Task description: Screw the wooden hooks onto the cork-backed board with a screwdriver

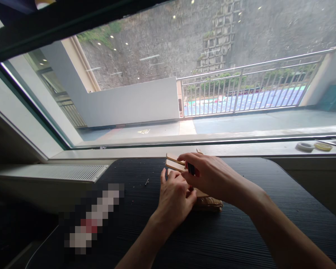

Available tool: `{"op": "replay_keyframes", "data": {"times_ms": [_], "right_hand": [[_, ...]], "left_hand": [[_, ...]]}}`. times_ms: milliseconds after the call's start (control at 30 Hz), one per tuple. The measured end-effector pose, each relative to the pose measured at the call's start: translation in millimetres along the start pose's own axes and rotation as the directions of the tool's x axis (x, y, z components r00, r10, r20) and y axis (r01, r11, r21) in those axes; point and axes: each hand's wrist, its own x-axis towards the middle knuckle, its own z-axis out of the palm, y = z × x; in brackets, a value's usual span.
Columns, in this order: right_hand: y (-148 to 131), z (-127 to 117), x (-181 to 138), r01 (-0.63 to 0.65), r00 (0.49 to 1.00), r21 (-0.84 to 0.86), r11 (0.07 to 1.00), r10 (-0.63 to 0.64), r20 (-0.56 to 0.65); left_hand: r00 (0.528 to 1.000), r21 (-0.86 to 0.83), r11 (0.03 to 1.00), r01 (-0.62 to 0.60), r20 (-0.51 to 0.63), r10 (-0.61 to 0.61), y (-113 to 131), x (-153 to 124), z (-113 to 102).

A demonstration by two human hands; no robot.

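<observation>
A small wooden piece made of thin light-brown slats [174, 163] rests on the black ribbed table [240, 231] near the window. My left hand [174, 200] lies over its near part, fingers pressed down on the wood. My right hand [210, 175] reaches across from the right, closed around a small dark tool [190, 169] whose tip meets the slats. Another wooden part [208, 203] shows under my hands, mostly hidden.
A small dark screw or bit [147, 182] lies on the table left of my hands, among crumbs of debris. A blurred-out object [93, 220] lies at the front left. Two tape rolls [313, 146] sit on the window sill at right. A vent grille [70, 172] runs at left.
</observation>
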Motion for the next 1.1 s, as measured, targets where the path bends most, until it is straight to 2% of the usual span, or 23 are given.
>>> {"op": "replay_keyframes", "data": {"times_ms": [267,467,800,1100], "right_hand": [[-4.2,-5.2,-1.2,0.048,0.998,0.039,0.998,-0.049,0.028],[0.1,3.3,1.6,0.029,0.999,0.000,1.000,-0.029,-0.015],[-2.8,-6.5,-3.1,0.012,1.000,0.048,0.999,-0.013,0.019],[-4.2,-2.3,0.3,0.033,0.999,0.017,0.999,-0.033,0.021]], "left_hand": [[1.000,0.014,1.000,-0.010,-0.017,0.010,0.3,0.2,0.2],[1.000,0.022,1.000,0.007,-0.008,-0.006,1.1,0.0,0.5],[1.000,0.006,1.000,-0.006,0.002,0.006,-1.0,-0.3,-0.4],[1.000,0.022,1.000,-0.018,-0.015,0.018,-0.2,0.0,0.7]]}}
